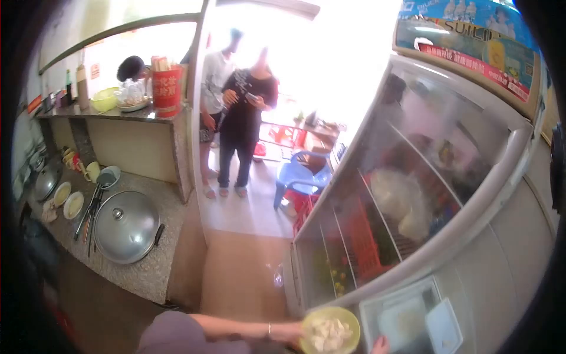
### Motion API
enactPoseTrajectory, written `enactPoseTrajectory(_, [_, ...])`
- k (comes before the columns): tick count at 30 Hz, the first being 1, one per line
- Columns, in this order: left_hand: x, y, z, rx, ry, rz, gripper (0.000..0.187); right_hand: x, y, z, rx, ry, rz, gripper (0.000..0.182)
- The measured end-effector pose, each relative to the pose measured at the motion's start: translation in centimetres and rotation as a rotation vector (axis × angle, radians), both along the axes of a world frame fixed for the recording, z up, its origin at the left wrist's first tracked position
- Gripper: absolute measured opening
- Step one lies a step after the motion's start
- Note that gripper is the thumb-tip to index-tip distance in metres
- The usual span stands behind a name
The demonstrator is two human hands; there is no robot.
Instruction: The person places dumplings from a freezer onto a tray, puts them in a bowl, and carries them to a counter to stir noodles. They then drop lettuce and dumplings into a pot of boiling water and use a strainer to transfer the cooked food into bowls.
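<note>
My left hand (287, 332), with a bracelet at its wrist, grips the left rim of a yellow-green bowl (356, 330). Pale chopped pieces of food (329, 335) fill the bowl; their kind is not clear. At the bottom edge of the view, part of my right hand (380, 346) shows, fingers stretched out and nothing seen in them. It is beside the lower left edge of a white plastic tub (367, 312), and whether it touches the tub cannot be made out. A small white piece like a lid or tray (444, 327) lies at the tub's right side.
A glass-door fridge (407, 194) stands at the right with a cardboard box (471, 53) on top. At the left, a counter (156, 277) bears a large lidded pan (125, 227). Two people (247, 106) stand in the doorway near a blue plastic chair (303, 177).
</note>
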State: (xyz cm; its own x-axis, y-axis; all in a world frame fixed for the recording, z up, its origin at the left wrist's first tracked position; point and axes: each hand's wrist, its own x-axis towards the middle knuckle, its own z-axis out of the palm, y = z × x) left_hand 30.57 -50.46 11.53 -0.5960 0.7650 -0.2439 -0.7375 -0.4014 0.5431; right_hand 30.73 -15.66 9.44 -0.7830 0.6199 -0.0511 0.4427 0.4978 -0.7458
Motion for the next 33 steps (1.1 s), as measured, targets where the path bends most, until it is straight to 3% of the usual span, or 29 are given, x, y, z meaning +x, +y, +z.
enactPoseTrajectory(8, [-2.6,12.3,-3.5,-0.046,0.044,0.107,0.036,-16.6,14.4,-13.6,0.739,0.27,0.817,0.04])
enactPoseTrajectory(12, [-4.5,16.6,-7.2,-0.108,0.098,0.09,0.031,-18.1,14.0,-9.7,0.747,0.104,0.859,0.039])
enactPoseTrajectory(15, [-4.7,18.8,-8.1,-0.123,0.103,0.057,0.028,-19.8,14.7,-9.8,0.65,0.013,0.932,0.038])
enactPoseTrajectory(16, [-4.9,19.4,-8.2,-0.127,0.102,0.065,0.028,-19.4,13.5,-7.5,0.688,-0.107,0.908,0.038])
enactPoseTrajectory(22, [-4.5,21.2,-5.2,-0.227,0.001,0.073,0.035,-20.6,15.1,-9.6,0.642,-0.04,1.011,0.038])
enactPoseTrajectory(26, [-5.5,21.2,-7.9,-0.358,0.247,0.001,0.042,-20.9,14.9,-8.0,0.659,-0.135,1.048,0.038])
enactPoseTrajectory(31, [-7.7,22.0,-11.0,-0.532,0.536,-0.088,0.051,-17.6,15.4,-6.3,0.478,-0.201,0.997,0.036])
enactPoseTrajectory(33, [-7.0,20.6,-12.2,-0.589,0.648,-0.136,0.055,-16.4,16.6,-7.4,0.498,-0.139,1.01,0.034])
